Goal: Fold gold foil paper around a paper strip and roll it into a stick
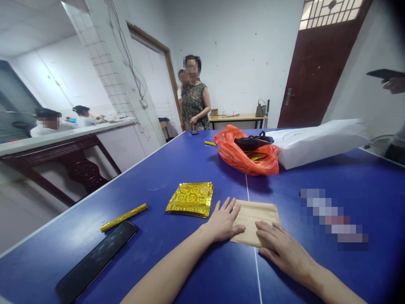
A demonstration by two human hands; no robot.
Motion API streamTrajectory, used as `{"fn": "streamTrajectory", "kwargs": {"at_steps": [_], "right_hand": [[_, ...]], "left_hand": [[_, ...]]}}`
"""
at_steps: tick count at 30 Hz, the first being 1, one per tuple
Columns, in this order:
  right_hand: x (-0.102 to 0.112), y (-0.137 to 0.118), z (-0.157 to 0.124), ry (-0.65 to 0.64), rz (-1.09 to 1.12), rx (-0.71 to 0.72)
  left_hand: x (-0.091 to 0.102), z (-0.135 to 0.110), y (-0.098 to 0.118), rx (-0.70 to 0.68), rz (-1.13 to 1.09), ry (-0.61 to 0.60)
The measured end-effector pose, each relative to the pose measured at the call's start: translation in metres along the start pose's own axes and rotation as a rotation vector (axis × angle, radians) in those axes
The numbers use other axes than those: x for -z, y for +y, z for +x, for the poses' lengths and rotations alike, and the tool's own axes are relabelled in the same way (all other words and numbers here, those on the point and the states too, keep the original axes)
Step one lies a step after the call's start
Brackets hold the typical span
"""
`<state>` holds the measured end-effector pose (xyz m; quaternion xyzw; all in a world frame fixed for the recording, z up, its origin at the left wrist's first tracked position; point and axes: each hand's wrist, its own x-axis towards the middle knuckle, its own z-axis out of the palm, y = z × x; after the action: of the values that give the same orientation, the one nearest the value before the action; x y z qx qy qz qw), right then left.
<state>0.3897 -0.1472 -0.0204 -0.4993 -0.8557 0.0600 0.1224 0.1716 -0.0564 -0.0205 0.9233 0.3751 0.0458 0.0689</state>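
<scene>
Paper envelope (255, 222) is lying flat on the blue worktop (177, 162), low and just right of centre in the head view, between the person's two hands. The left hand (223, 221) is resting with its fingers spread, their tips touching the envelope's left edge. The right hand (280, 249) is lying flat and slightly spread over the envelope's lower right corner. Neither hand is pinching anything.

Just left of the envelope, a stack of gold foil packets (190, 199) is sitting near the left hand. Further left, a gold stick (124, 217) is lying beside a black phone (96, 261) at the lower left of the frame. Toward the far end of the worktop, an orange plastic bag (247, 154) is slumping against a large white package (316, 143), with a black bag (253, 141) lying on top. A second person (194, 95) is standing beyond the worktop at upper centre, while another person's hand (394, 84) is holding a dark phone (382, 74) at the right edge.
</scene>
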Motion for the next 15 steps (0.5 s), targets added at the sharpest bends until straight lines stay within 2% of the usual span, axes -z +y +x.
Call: {"fn": "streamTrajectory", "kwargs": {"at_steps": [3, 8, 12, 15], "right_hand": [[0.000, 0.001, 0.000, -0.002, 0.009, -0.029], [-0.003, 0.006, -0.001, 0.050, 0.017, -0.026], [-0.008, 0.013, -0.002, 0.176, -0.001, 0.033], [-0.010, 0.016, -0.002, 0.293, -0.018, 0.062]], "left_hand": [[0.006, 0.000, 0.002, -0.047, -0.027, 0.061], [0.013, 0.000, 0.010, -0.201, -0.147, 0.137], [0.011, 0.000, 0.017, -0.262, -0.187, 0.107], [0.011, 0.000, 0.021, -0.266, -0.144, 0.129]]}}
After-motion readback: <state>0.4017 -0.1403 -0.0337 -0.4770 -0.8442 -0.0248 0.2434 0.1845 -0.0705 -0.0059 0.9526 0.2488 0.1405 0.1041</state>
